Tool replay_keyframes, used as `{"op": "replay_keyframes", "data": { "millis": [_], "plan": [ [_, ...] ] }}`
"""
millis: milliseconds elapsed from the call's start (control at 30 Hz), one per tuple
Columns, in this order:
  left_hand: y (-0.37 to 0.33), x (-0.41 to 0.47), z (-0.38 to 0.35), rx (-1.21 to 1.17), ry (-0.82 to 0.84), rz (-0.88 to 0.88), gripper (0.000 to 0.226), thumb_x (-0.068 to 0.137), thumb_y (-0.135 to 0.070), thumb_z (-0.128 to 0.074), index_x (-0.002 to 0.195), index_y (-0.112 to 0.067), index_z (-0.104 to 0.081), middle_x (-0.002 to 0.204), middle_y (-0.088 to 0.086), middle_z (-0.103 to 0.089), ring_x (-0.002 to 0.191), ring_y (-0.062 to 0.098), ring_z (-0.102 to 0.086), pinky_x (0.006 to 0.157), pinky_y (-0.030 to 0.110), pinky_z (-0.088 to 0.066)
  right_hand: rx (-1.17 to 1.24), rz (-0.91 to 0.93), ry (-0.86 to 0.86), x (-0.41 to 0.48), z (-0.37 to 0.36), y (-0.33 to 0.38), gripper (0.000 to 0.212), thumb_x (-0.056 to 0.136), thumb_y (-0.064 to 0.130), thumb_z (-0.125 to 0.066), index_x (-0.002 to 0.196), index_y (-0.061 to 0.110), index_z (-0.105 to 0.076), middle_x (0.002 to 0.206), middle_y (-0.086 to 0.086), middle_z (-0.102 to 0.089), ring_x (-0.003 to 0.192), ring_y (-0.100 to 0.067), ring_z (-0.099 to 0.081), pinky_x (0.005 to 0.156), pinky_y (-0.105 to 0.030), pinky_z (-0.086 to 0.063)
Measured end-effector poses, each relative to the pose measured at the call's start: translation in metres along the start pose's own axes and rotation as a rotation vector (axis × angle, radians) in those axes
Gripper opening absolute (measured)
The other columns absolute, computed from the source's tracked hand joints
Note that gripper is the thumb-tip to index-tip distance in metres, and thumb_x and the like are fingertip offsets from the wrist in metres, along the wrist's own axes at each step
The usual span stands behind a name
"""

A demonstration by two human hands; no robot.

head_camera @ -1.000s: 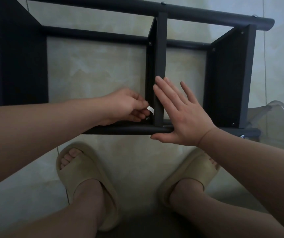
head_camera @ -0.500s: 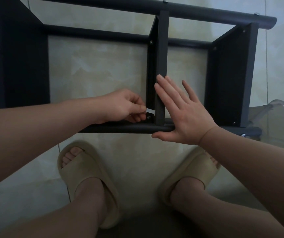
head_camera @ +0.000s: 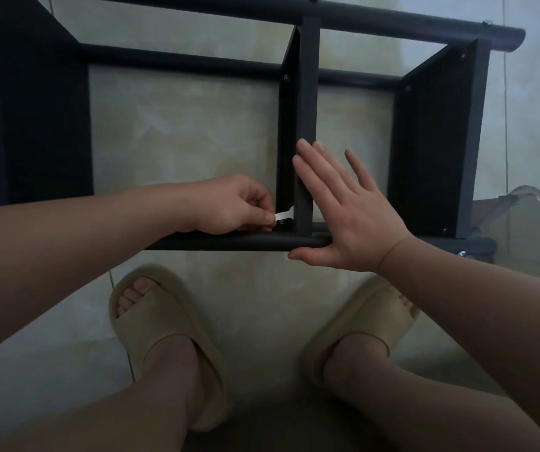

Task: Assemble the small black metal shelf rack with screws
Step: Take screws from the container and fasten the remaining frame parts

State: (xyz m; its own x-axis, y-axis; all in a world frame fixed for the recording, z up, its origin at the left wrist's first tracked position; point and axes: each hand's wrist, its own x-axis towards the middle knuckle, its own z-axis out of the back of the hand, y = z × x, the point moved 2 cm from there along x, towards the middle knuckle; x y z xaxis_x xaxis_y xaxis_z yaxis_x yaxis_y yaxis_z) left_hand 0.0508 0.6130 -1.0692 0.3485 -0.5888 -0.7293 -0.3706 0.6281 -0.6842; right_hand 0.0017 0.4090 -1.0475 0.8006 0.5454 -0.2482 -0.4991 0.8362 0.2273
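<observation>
Tightening of a corner screw is judged to be the step in hand. The black shelf rack (head_camera: 34, 109) is laid on its side on the tiled floor (head_camera: 180, 132), just ahead of two feet in beige slippers (head_camera: 151, 308), so that the joints between panels and tubes can be reached from above. A small flat silvery wrench (head_camera: 284, 215) is pinched between the thumb and curled fingers of the left hand (head_camera: 232, 207), and its head is set into the inner corner where the middle panel (head_camera: 308, 93) meets the near tube (head_camera: 229, 241). The screw itself is lost in shadow there and cannot be made out. The right hand (head_camera: 343, 216) is spread flat, fingers straight and nothing gripped, against the opposite face of that panel, with the thumb laid along the tube's near side. This is taken to be a bracing hold, by which the panel is held square and the frame is stopped from sliding while the wrench is turned. Screw heads (head_camera: 285, 78) are seen seated at the far end of the middle panel and on the right-hand panel, so the assembly is judged well advanced. Little swing is allowed to the wrench in so tight a corner — short turns and frequent resetting would be called for.
</observation>
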Motion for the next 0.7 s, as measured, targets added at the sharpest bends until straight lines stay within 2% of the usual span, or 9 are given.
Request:
{"op": "replay_keyframes", "data": {
  "millis": [133, 267, 333, 400, 467, 600, 700],
  "plan": [
    [0.001, 0.003, 0.001, 0.115, 0.028, -0.021, 0.015, 0.095, -0.021, -0.066, 0.080, -0.021, -0.067, 0.063, -0.010, -0.061, 0.056, 0.004, -0.052, 0.063, 0.027, -0.040, 0.002, -0.002, 0.007, 0.000, 0.000, 0.001, 0.113, 0.084, 0.081, -0.046, 0.161, 0.005, -0.013, 0.170, -0.011, -0.004, 0.157, -0.025, -0.003, 0.123, -0.058, -0.013],
    [0.003, 0.005, 0.001, 0.156, 0.040, -0.031, 0.016, 0.095, -0.024, -0.067, 0.079, -0.025, -0.067, 0.059, -0.016, -0.062, 0.054, -0.001, -0.052, 0.061, 0.024, -0.039, 0.005, -0.002, -0.001, 0.000, 0.001, 0.000, 0.113, 0.084, 0.080, -0.046, 0.161, 0.004, -0.014, 0.169, -0.011, -0.005, 0.157, -0.026, -0.004, 0.123, -0.059, -0.014],
    [0.002, 0.005, 0.004, 0.192, 0.036, -0.036, 0.014, 0.093, -0.025, -0.069, 0.080, -0.027, -0.069, 0.062, -0.017, -0.066, 0.057, -0.002, -0.056, 0.063, 0.024, -0.043, 0.010, -0.001, 0.001, 0.000, 0.001, 0.000, 0.113, 0.084, 0.080, -0.046, 0.161, 0.005, -0.013, 0.170, -0.011, -0.004, 0.157, -0.026, -0.004, 0.123, -0.059, -0.015],
    [0.001, 0.005, 0.012, 0.217, 0.034, -0.022, 0.008, 0.091, -0.023, -0.071, 0.084, -0.026, -0.073, 0.071, -0.012, -0.073, 0.066, 0.004, -0.066, 0.070, 0.029, -0.054, 0.015, 0.001, -0.004, 0.000, 0.001, 0.000, 0.113, 0.084, 0.080, -0.048, 0.161, 0.004, -0.014, 0.169, -0.011, -0.005, 0.157, -0.026, -0.004, 0.122, -0.059, -0.016],
    [-0.003, 0.005, 0.019, 0.250, 0.021, -0.025, 0.004, 0.090, -0.020, -0.073, 0.090, -0.024, -0.074, 0.077, -0.006, -0.076, 0.072, 0.009, -0.071, 0.075, 0.030, -0.058, 0.020, 0.002, -0.011, -0.001, 0.000, 0.000, 0.113, 0.084, 0.080, -0.049, 0.161, 0.004, -0.015, 0.169, -0.011, -0.005, 0.157, -0.026, -0.005, 0.122, -0.059, -0.016],
    [-0.016, 0.005, 0.027, 0.415, -0.058, -0.094, 0.017, 0.089, -0.025, -0.073, 0.082, -0.039, -0.067, 0.075, -0.015, -0.072, 0.074, -0.004, -0.066, 0.071, 0.020, -0.050, 0.023, 0.004, -0.001, 0.000, 0.000, -0.001, 0.112, 0.085, 0.080, -0.046, 0.161, 0.005, -0.012, 0.170, -0.010, -0.003, 0.157, -0.025, -0.002, 0.122, -0.059, -0.016],
    [-0.022, 0.008, 0.026, 0.397, -0.095, -0.137, 0.023, 0.090, -0.024, -0.071, 0.079, -0.042, -0.063, 0.080, -0.020, -0.068, 0.078, -0.010, -0.062, 0.071, 0.017, -0.045, 0.019, 0.007, 0.004, -0.001, 0.000, -0.001, 0.112, 0.086, 0.081, -0.044, 0.161, 0.006, -0.011, 0.170, -0.010, -0.002, 0.157, -0.025, -0.001, 0.123, -0.058, -0.015]
  ]
}}
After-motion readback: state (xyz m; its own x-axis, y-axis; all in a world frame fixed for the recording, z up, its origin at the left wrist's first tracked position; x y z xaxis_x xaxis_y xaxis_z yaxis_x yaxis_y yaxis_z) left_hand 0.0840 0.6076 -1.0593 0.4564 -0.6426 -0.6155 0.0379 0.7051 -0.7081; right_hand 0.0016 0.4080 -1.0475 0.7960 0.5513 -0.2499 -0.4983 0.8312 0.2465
